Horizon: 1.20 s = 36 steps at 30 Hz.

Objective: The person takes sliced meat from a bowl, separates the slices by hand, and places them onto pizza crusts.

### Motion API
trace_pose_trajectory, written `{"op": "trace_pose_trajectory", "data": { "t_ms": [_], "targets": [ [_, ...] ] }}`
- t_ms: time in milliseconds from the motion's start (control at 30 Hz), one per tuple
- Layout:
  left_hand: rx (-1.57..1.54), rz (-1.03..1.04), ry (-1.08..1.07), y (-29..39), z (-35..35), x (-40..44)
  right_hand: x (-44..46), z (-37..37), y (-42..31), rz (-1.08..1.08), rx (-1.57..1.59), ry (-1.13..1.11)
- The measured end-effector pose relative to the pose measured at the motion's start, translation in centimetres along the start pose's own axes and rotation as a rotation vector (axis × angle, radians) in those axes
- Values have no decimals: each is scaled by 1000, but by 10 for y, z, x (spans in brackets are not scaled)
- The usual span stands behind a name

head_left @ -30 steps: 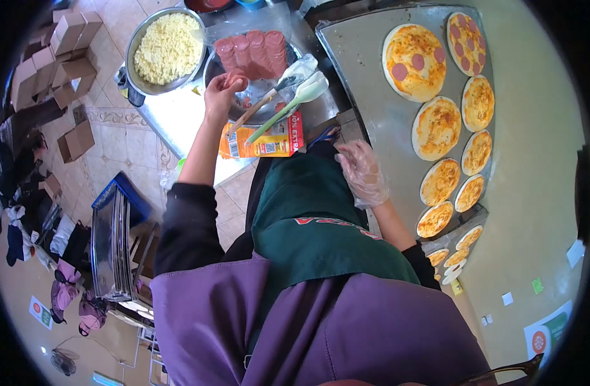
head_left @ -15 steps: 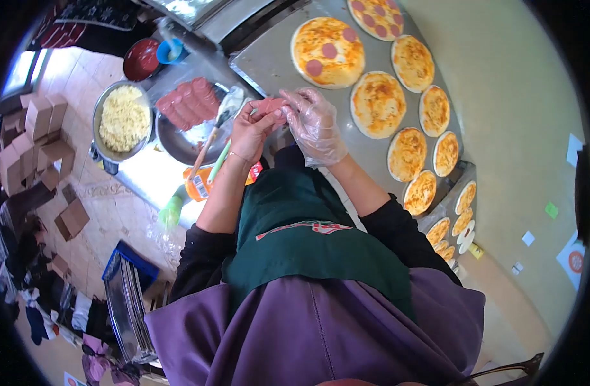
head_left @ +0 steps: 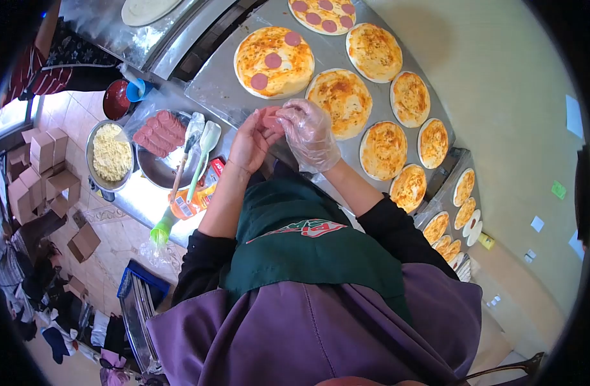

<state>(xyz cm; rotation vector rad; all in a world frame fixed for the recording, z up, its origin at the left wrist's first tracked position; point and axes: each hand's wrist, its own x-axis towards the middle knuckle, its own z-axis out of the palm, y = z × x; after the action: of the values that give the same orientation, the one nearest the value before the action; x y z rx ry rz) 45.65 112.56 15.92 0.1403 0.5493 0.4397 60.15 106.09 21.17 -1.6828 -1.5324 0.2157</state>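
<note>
My bare left hand (head_left: 251, 147) holds a small stack of pink sausage slices (head_left: 270, 121) in its fingers. My right hand (head_left: 308, 136), in a clear plastic glove, pinches at the same slices, and its fingertips partly hide them. Just beyond both hands lies a pizza base (head_left: 256, 51) with red sauce and three sausage slices on it. Close to my right hand is a sauced base (head_left: 340, 103) without slices. A farther base (head_left: 317, 18) carries several slices. More sliced sausage (head_left: 160, 133) lies in rows on plastic over a metal bowl (head_left: 154, 168).
Several more sauced bases (head_left: 383, 151) cover the metal table (head_left: 208, 83). To the left are a bowl of grated cheese (head_left: 112, 154), a green spatula (head_left: 203, 154), a red bowl (head_left: 117, 100) and a blue cup (head_left: 138, 90). Cardboard boxes (head_left: 84, 242) stand on the floor. Another person's arm (head_left: 45, 29) shows at upper left.
The view has shifted, so the pizzas appear farther left and nearer. Both hands stay together at the sausage slices, with the right fingers now curled more over them. The green spatula is more fully visible.
</note>
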Motion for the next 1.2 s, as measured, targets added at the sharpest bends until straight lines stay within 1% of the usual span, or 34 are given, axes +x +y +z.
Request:
{"op": "trace_pose_trajectory", "data": {
  "t_ms": [33, 100, 133, 167, 200, 267, 300, 367, 400, 433, 500, 533, 600, 633, 700, 733, 800, 833, 867, 900, 933, 1000, 1133, 1200],
  "targets": [
    [6, 0, 6, -4, -2, 5, 1, -5, 2, -23, 14, -25],
    [-126, 18, 76, -8, -3, 13, 3, -8, 8, -45, 36, -49],
    [-123, 20, 83, -8, -3, 17, 4, -7, 11, 21, 185, -46],
    [-57, 87, 131, -8, -3, 21, 5, -6, 15, 84, 334, -44],
    [10, 154, 179, -7, -2, 24, 6, -4, 18, 83, 342, -45],
    [37, 207, 230, -7, -5, 33, 10, 3, 27, 398, 548, -31],
    [60, 251, 277, -5, -8, 35, 13, 8, 35, 395, 555, -35],
    [73, 264, 296, 3, -6, 36, 25, 18, 56, 417, 573, -8],
    [85, 269, 310, 7, -6, 35, 35, 22, 65, 443, 538, -62],
    [85, 269, 316, 9, -8, 35, 48, 24, 67, 446, 542, -65],
    [121, 292, 370, 14, -13, 34, 73, 29, 75, 365, 322, -124],
    [119, 295, 375, 17, -16, 33, 82, 37, 83, 365, 326, -130],
    [215, 350, 373, 20, -20, 28, 102, 58, 96, 251, 166, -157],
    [214, 354, 379, 24, -15, 24, 111, 65, 97, 250, 172, -162],
    [312, 394, 345, 29, -8, 17, 128, 78, 101, 283, 118, -300],
    [310, 396, 351, 30, -12, 16, 132, 89, 109, 282, 122, -305],
    [383, 417, 351, 34, -18, 13, 138, 108, 123, 170, -27, -317],
    [381, 420, 356, 35, -19, 11, 140, 115, 129, 168, -24, -321],
    [402, 426, 362, 36, -20, 9, 141, 121, 136, 147, -100, -326],
    [423, 431, 368, 37, -19, 7, 143, 123, 137, 127, -177, -330],
    [420, 432, 374, 39, -19, 6, 143, 123, 139, 126, -174, -336],
    [428, 446, 395, 41, -17, 3, 144, 119, 141, 56, -374, -333],
    [442, 441, 396, 44, -19, 3, 144, 101, 129, 112, -415, -352],
    [442, 430, 385, 45, -20, 6, 141, 96, 129, -204, -538, -436]
  ]
}}
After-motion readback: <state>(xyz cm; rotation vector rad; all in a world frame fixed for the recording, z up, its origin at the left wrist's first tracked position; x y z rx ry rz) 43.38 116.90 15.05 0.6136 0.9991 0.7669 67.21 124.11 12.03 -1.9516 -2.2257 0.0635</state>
